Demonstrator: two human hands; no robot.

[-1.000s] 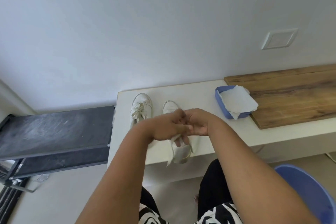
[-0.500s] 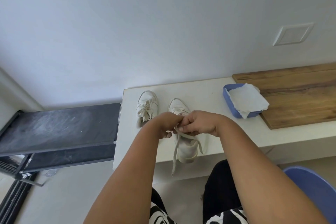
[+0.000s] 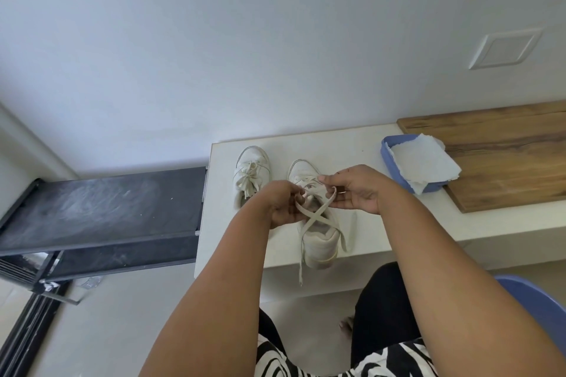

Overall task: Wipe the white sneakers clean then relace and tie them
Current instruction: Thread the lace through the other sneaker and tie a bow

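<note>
Two white sneakers stand side by side on the white bench [image 3: 361, 147], toes toward the wall. The left sneaker [image 3: 251, 173] has its lace tied in a bow. The right sneaker [image 3: 318, 242] sits with its heel at the bench's front edge. Its lace [image 3: 317, 214] crosses in an X above the opening, and both loose ends hang past the heel. My left hand [image 3: 283, 203] pinches one lace strand at the shoe's left side. My right hand [image 3: 352, 188] pinches the other strand on the right.
A blue tray [image 3: 386, 152] holding a white paper towel [image 3: 424, 162] sits right of the shoes, against a wooden board [image 3: 505, 156]. A dark low rack [image 3: 101, 205] adjoins the bench on the left. A blue chair edge [image 3: 539, 300] shows at lower right.
My hands have drawn apart, left and right, pulling the lace strands into a crossed X over the right sneaker. Earlier they were bunched together above it.
</note>
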